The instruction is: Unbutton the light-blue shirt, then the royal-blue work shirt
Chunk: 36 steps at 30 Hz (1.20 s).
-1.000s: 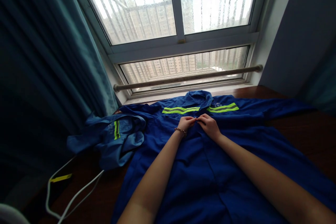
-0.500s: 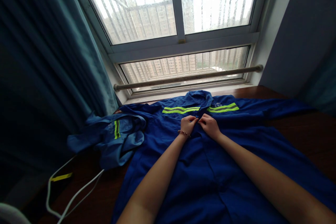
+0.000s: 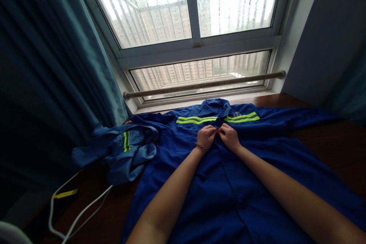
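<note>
A blue work shirt (image 3: 228, 183) with yellow-green reflective stripes lies flat, front up, collar toward the window. My left hand (image 3: 206, 136), with a bead bracelet at the wrist, and my right hand (image 3: 228, 136) meet at the shirt's front opening just below the collar. Both hands are closed in a pinch on the placket edges, fingertips touching each other. Whatever small part sits between the fingers is hidden.
A second blue garment (image 3: 120, 148) lies crumpled at the left on the dark wooden surface (image 3: 328, 137). White cables (image 3: 82, 209) run along the lower left. A teal curtain (image 3: 51, 76) hangs at left; the window (image 3: 197, 26) and a rail (image 3: 200, 84) are behind.
Both hands have shifted slightly up the placket toward the collar and drawn closer together; the shirt lies as before.
</note>
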Available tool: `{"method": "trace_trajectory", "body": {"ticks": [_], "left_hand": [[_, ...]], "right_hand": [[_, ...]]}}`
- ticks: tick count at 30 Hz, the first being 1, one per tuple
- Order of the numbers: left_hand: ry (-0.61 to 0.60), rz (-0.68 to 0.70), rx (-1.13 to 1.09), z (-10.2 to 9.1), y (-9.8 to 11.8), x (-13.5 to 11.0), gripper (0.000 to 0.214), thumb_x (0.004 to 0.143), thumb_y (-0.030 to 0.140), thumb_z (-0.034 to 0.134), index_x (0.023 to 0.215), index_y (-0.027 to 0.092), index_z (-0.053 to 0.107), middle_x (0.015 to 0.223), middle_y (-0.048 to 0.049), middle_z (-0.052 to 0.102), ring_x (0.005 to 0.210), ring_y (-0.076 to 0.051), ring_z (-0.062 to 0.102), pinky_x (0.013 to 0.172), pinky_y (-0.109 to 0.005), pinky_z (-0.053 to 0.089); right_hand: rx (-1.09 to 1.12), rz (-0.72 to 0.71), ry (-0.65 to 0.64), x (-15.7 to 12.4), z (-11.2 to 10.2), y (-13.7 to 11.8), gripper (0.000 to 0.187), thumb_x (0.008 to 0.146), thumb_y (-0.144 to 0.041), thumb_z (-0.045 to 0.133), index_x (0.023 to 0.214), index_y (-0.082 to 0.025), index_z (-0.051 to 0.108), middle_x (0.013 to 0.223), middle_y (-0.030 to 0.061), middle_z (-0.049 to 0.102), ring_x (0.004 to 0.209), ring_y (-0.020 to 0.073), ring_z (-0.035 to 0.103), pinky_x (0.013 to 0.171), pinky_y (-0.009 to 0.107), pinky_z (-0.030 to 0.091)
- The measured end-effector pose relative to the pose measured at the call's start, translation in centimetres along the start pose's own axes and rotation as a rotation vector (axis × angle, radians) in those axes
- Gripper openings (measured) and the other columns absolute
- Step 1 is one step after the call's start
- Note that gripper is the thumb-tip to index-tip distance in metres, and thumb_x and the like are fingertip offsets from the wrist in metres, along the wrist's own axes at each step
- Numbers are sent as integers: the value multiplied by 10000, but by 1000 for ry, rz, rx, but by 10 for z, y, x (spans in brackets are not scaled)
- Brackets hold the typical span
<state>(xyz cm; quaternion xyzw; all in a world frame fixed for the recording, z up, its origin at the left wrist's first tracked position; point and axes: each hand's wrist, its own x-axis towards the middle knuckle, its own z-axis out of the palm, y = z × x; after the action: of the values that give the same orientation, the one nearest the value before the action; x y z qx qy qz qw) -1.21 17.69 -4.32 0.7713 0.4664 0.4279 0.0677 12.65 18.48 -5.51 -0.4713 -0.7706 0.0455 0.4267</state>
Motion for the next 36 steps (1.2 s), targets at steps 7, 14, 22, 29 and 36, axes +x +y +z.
{"method": "trace_trajectory", "body": {"ticks": [7, 14, 22, 29, 36], "left_hand": [[37, 18, -31, 1, 7, -2, 216, 821, 298, 474, 826, 202, 668, 811, -38, 635, 756, -142, 569, 705, -247, 437], [22, 23, -149, -1, 11, 0, 240, 825, 293, 459, 813, 185, 673, 822, -49, 631, 763, -146, 573, 711, -246, 442], [109, -251, -197, -7, 23, 11, 297, 817, 353, 448, 830, 168, 679, 822, -62, 675, 779, -169, 602, 716, -271, 435], [-619, -413, -389, -11, 40, 10, 415, 610, 529, 608, 592, 115, 624, 458, 3, 513, 426, -91, 453, 440, -212, 304], [-857, -332, -437, -18, 30, 11, 457, 522, 518, 669, 434, 127, 450, 416, 67, 336, 411, -37, 234, 414, -228, 148]], "right_hand": [[-52, 10, 31, 0, 0, -1, 172, 783, -179, 444, 625, -184, 512, 705, 20, 514, 642, 134, 493, 603, 236, 352], [80, 115, 146, 1, 0, -2, 116, 733, -216, 517, 838, -170, 539, 755, 13, 486, 605, 126, 476, 584, 235, 380], [176, 193, 279, 6, -6, 7, 235, 830, -294, 390, 875, -174, 586, 784, 44, 573, 632, 146, 515, 629, 257, 396], [271, 439, 395, 12, -9, 23, 284, 803, -332, 391, 865, -145, 595, 612, 34, 586, 519, 156, 521, 533, 250, 372], [219, 440, 446, 16, -13, 17, 250, 785, -291, 409, 857, -145, 599, 576, 20, 574, 490, 151, 504, 525, 255, 367]]}}
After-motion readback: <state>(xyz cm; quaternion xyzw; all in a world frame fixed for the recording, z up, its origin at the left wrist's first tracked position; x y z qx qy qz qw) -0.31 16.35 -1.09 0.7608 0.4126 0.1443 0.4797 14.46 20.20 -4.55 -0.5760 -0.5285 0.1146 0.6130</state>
